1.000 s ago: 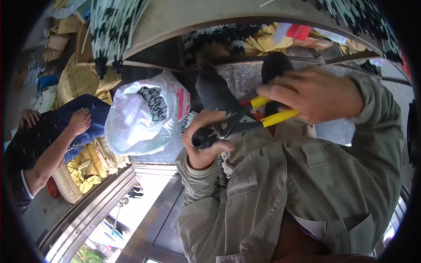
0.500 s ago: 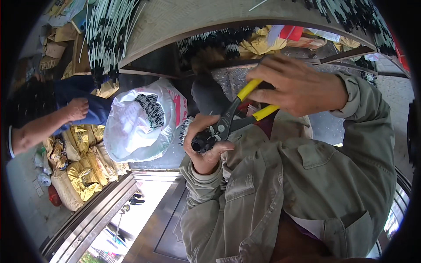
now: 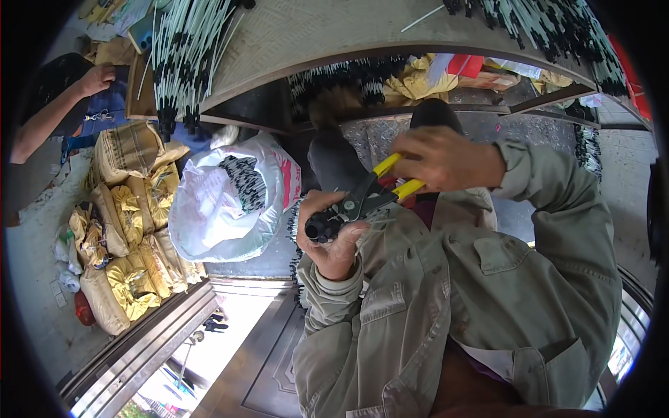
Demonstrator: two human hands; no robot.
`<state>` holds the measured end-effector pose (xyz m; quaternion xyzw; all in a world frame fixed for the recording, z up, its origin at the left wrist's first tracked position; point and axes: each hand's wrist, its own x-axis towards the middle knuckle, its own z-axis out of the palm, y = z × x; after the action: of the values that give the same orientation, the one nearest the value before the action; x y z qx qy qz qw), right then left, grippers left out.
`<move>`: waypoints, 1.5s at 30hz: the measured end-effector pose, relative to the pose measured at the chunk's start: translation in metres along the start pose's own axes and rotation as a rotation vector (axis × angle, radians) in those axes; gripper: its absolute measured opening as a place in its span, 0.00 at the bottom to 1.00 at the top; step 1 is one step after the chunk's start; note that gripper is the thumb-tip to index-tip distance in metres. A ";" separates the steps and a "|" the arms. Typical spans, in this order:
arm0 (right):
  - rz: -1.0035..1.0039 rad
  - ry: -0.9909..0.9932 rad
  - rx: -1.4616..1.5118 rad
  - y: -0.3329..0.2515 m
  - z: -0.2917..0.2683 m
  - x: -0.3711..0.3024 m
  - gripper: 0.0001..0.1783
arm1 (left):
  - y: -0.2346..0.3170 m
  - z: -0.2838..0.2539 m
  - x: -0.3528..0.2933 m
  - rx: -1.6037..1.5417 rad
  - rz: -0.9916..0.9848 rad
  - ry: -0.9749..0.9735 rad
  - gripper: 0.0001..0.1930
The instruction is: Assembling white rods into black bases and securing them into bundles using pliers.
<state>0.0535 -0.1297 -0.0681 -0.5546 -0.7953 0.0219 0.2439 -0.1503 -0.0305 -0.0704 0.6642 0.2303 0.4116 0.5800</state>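
What I watch most closely is the left hand (image 3: 332, 252), because its thumb and forefinger lie on either side of the head of the yellow-handled pliers (image 3: 357, 198); if I let the handles come together while a fingertip strayed between the jaws, it could be nipped. I cannot make out what the jaws hold, if anything, since fingers and dark parts hide the tips. The black cylindrical piece (image 3: 322, 227) in that hand could also twist or slip, I judge, if the tool were levered sideways against it, as only the curled fingers and thumb appear to brace it. A third risk is the right hand (image 3: 449, 160) losing one handle, since the two stand spread and seem to be caught toward their ends. For pose, I have the left grip clamped round the black piece, its open end facing the camera, with the forearm rising from below and the wrist bent inward. The right grip is closed over the handles, knuckles uppermost, and that forearm reaches in from the right with the elbow held well out. Piece and pliers meet above the lap, near the front of the khaki jacket (image 3: 411, 258), to the right of the white plastic sack (image 3: 268, 240) and on the wearer's side of the worktop (image 3: 306, 42), well apart from its black-and-white rods (image 3: 185, 63).
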 end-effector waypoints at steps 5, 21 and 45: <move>0.105 0.003 0.184 -0.007 0.025 -0.009 0.15 | 0.000 0.003 0.001 -0.039 -0.001 0.035 0.24; 0.552 -0.765 0.933 0.011 -0.078 0.035 0.17 | -0.006 -0.006 0.000 -0.143 -0.005 -0.154 0.28; 0.264 -0.368 0.611 0.001 -0.038 0.025 0.11 | -0.009 -0.016 0.006 -0.042 0.068 -0.068 0.26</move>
<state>0.0639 -0.1160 -0.0261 -0.5407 -0.7043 0.3887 0.2462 -0.1587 -0.0140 -0.0772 0.6729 0.1789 0.4128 0.5872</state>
